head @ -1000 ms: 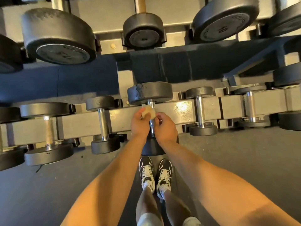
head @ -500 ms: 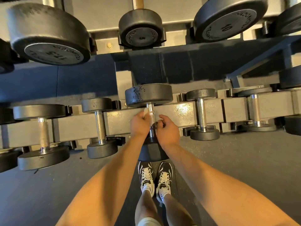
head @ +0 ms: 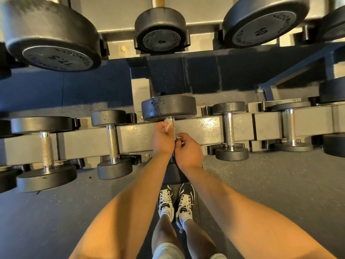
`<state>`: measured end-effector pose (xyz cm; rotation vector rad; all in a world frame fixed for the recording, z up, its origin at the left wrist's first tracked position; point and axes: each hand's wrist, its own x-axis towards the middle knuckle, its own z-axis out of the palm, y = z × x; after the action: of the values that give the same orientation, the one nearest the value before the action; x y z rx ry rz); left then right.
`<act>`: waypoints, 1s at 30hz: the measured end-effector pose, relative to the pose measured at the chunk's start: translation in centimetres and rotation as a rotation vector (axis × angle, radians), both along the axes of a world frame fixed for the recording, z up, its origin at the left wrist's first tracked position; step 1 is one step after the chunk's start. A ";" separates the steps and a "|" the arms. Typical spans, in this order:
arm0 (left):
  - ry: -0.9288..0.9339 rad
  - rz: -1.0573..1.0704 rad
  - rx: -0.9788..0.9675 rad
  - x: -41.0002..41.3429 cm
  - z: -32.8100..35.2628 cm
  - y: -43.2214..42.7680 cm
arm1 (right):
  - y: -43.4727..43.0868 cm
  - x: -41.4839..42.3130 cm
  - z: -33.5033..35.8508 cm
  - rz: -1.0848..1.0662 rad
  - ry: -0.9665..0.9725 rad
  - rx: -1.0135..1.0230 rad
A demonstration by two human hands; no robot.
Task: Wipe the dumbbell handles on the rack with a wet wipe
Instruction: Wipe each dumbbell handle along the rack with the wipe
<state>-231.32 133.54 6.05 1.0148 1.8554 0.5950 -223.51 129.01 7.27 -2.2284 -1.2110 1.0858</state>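
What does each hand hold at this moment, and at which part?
The left hand pinches a wet wipe against the far end of the middle dumbbell's handle. The right hand grips the same handle nearer the person.

Two bare arms reach forward and down, the left forearm and right forearm converging at centre. The left hand, back turned up, curls its fingers round a wet wipe held against a dumbbell handle. The right hand sits just beside it, slightly nearer the body, thumb and fingers pinched in on the same handle. The person's bare legs stand close together between the arms.
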 end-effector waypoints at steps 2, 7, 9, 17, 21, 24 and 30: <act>0.039 -0.088 0.019 -0.5 -0.2 -0.8 | 0.0 0.0 -0.1 -0.003 0.005 -0.003; 0.036 -0.150 0.027 -1.6 -0.8 -1.1 | -0.1 0.1 -0.1 -0.025 0.014 0.011; 0.017 -0.103 0.058 -1.2 -0.6 0.1 | 0.0 0.1 -0.1 -0.042 0.018 0.003; -0.010 -0.099 0.021 -0.7 -0.1 -1.1 | 0.1 0.2 -0.3 -0.151 0.103 0.003; 0.055 -0.293 -0.104 -2.7 -0.6 -3.2 | -0.1 0.3 -0.2 -0.193 0.167 0.027; 0.020 -0.331 -0.153 -3.7 -0.7 -3.4 | -0.2 0.2 -0.4 -0.209 0.175 0.055; 0.010 -0.186 0.008 -2.2 0.7 0.2 | -0.2 0.6 -0.7 -0.193 0.169 0.104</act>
<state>-233.49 133.73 6.78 1.1820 1.7452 0.4869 -222.93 128.79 6.56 -2.0788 -0.9401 1.0835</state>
